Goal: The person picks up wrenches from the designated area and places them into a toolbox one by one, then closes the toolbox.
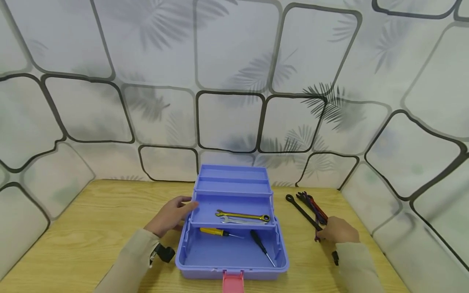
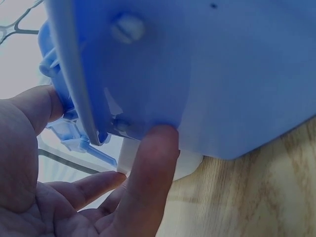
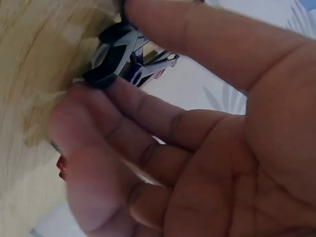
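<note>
In the head view a lilac toolbox (image 1: pixel 231 264) stands with its lid up and tray raised. My left hand (image 1: pixel 174 215) holds its left side, thumb over the tray edge; in the left wrist view a finger (image 2: pixel 153 168) presses the outer wall. A gold wrench (image 1: pixel 242 215) and a silver wrench (image 1: pixel 242 221) lie in the tray. Below lie a yellow-handled screwdriver (image 1: pixel 212 231) and a black-handled screwdriver (image 1: pixel 259 243). On the right, my right hand (image 1: pixel 338 232) grips the end of a black wrench (image 1: pixel 302 209); its dark end (image 3: pixel 108 64) shows at the fingertips.
Beside the black wrench lie more dark wrenches (image 1: pixel 307 203) and a red tool (image 1: pixel 318 209), partly overlapping. The pink latch (image 1: pixel 233 283) hangs at the toolbox front. A patterned cloth wall (image 1: pixel 231 122) encloses the wooden table (image 1: pixel 121 207) at the back and sides.
</note>
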The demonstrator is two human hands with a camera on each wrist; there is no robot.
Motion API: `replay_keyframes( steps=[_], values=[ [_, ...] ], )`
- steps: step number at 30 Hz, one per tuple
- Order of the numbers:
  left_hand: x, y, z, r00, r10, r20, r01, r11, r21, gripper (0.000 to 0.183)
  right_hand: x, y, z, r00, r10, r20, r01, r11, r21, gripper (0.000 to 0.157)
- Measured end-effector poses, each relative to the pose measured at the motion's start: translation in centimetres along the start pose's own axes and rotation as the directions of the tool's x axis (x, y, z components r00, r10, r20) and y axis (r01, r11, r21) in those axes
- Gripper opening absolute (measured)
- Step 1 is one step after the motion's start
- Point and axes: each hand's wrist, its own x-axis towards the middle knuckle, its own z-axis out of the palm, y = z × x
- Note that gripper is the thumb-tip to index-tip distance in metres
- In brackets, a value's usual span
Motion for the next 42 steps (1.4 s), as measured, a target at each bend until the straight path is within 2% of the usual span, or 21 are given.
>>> replay_keyframes(
  steps=[4,9,16,25,29,33,36,42],
  values=[
    [0.1,0.0,0.0,1.000,0.005,0.001,-0.005,1.000,0.006,0.076,0.1,0.1,0.1,1.000,-0.018,-0.009,0.018,1.000,-0.007,0.030],
    [0.2,-0.1,0.1,1.000,0.009,0.000,-0.009,1.000,0.010,0.075,0.1,0.2,0.4,0.998,-0.053,-0.042,0.053,0.999,-0.008,0.040],
    [0.1,-0.2,0.3,1.000,0.020,0.005,-0.020,1.000,0.010,0.077,0.1,0.1,0.4,0.997,-0.063,-0.046,0.062,0.998,-0.009,0.033],
    [0.2,-0.4,0.4,1.000,0.016,-0.007,-0.016,1.000,0.003,0.075,0.2,0.3,1.1,0.994,-0.082,-0.067,0.083,0.996,0.015,0.041],
    [0.1,-0.5,0.3,1.000,0.017,-0.010,-0.017,1.000,0.002,0.077,0.6,0.3,1.3,0.992,-0.106,-0.071,0.110,0.993,0.046,0.037],
    [0.0,-0.3,0.1,1.000,0.015,-0.005,-0.015,1.000,0.001,0.076,0.7,0.1,1.5,0.993,-0.098,-0.062,0.103,0.991,0.088,0.039],
    [0.1,-0.2,0.0,1.000,0.014,-0.003,-0.014,1.000,0.000,0.076,0.8,-0.1,1.7,0.994,-0.088,-0.061,0.093,0.992,0.080,0.041],
    [0.0,-0.3,0.0,1.000,0.014,-0.004,-0.014,1.000,0.001,0.075,0.7,-0.5,1.9,0.992,-0.081,-0.092,0.087,0.994,0.065,0.033]
  ],
)
